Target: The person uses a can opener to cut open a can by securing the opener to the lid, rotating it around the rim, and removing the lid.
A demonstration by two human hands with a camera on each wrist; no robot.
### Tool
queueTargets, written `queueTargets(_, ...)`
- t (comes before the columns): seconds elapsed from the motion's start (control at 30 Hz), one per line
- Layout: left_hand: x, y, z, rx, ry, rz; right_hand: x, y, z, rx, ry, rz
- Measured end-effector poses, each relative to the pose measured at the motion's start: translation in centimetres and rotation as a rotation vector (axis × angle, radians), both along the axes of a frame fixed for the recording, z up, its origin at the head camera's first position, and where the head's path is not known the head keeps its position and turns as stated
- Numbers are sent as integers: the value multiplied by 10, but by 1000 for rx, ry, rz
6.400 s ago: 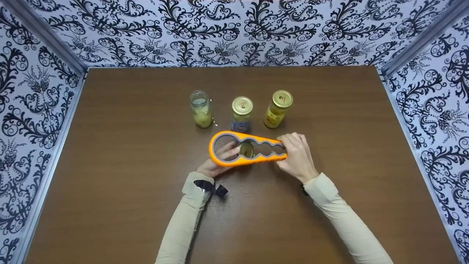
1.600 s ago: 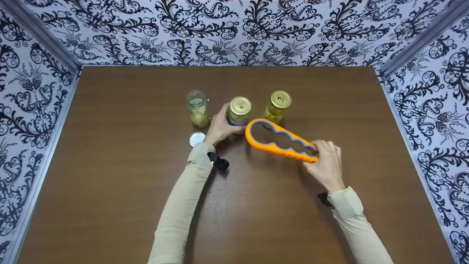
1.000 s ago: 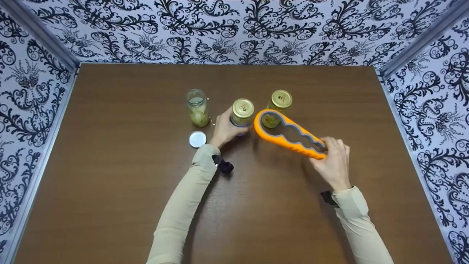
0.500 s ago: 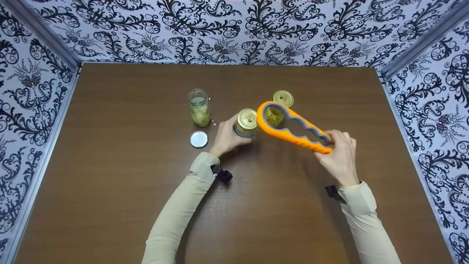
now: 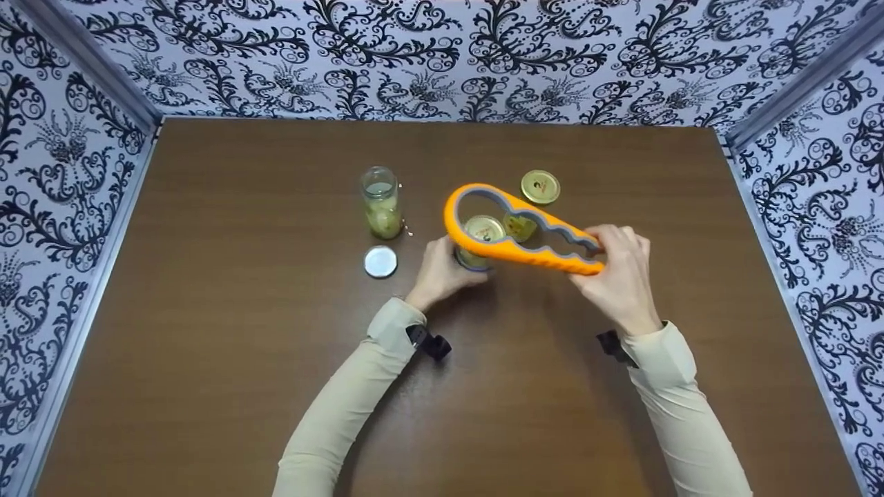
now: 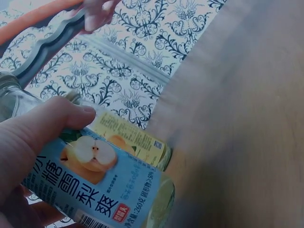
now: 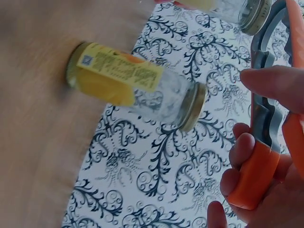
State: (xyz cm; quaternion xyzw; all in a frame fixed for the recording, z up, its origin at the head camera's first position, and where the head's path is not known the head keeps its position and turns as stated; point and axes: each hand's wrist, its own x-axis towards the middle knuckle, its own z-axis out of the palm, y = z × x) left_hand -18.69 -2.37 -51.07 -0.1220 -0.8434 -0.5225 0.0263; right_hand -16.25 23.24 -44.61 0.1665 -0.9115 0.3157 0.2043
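My left hand grips a glass jar with a blue pear label and a gold lid, its thumb across the label in the left wrist view. An orange jar opener with wavy grey inner edges is held by its handle ends in my right hand. From the head view, the opener's rounded end overlaps the jar's lid, which shows through the loop. In the right wrist view, that lid sits right beside the opener's grey edge. Just behind stands a second closed jar with a yellow label, partly hidden by the opener from above.
To the left, a lidless glass jar holds pale fruit in liquid. A loose lid lies white side up in front of it, and small white specks dot the wooden table nearby. Patterned walls bound the back and sides.
Earlier my left hand held a round lid under the opener; it now lies on the table. My left hand took the blue-labelled jar and brought it nearer; the opener swung left over its lid.
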Motion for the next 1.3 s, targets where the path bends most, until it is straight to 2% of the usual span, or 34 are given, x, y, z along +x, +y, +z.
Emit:
queueTargets(0.2, 6, 6, 1, -11, 24, -30, 0, -10, 5, 21, -6, 28)
queueTargets(0.4, 11, 10, 3, 149, -15, -86, 0, -18, 6, 85, 14, 53)
queueTargets(0.47, 12, 11, 3, 168, -25, -89, 1, -19, 7, 109, 22, 54)
queueTargets(0.7, 15, 10, 4, 104, -33, -29, 3, -25, 9, 166, -3, 51)
queueTargets(0.87, 18, 8, 4, 108, -1, -5, 5, -29, 9, 178, -33, 69)
queueTargets(1.13, 18, 5, 3, 164, 33, -18, 5, -33, 8, 185, -49, 85)
queueTargets(1.3, 18, 1, 3, 166, 39, -46, 4, -33, 5, 213, -10, 112)
